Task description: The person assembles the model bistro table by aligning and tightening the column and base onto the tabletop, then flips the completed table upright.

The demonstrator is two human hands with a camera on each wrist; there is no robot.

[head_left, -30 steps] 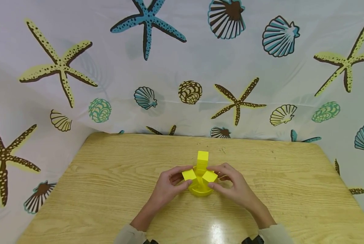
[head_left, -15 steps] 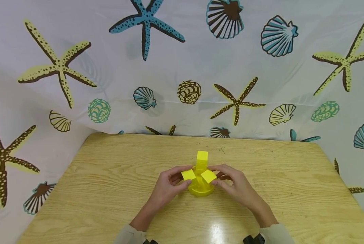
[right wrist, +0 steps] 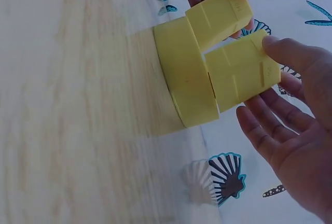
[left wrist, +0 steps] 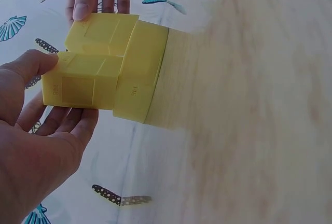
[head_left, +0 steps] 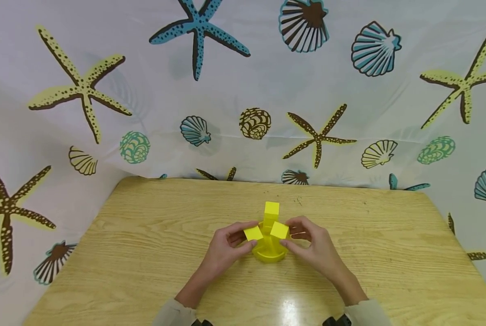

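Observation:
A round yellow base (head_left: 269, 257) stands on the table with three upright yellow blocks on it. My left hand (head_left: 223, 246) pinches the left block (head_left: 253, 233) between thumb and fingers. On the other side, my right hand (head_left: 315, 244) holds the right block (head_left: 279, 230), its thumb (right wrist: 282, 47) on one face and its fingers on the opposite side. Neither hand touches the back block (head_left: 271, 212). In the left wrist view, the left block (left wrist: 83, 81) sits against the base (left wrist: 140, 71). A narrow dark gap shows between the right block (right wrist: 241, 71) and the base (right wrist: 184, 73) in the right wrist view.
The wooden table (head_left: 153, 226) extends on both sides of the yellow pieces. A white cloth (head_left: 226, 90) printed with starfish and shells hangs behind the table and along its sides.
The right block has turned and shifted slightly away from me, and the right hand's fingers have moved with it. The left hand keeps its hold on the left block.

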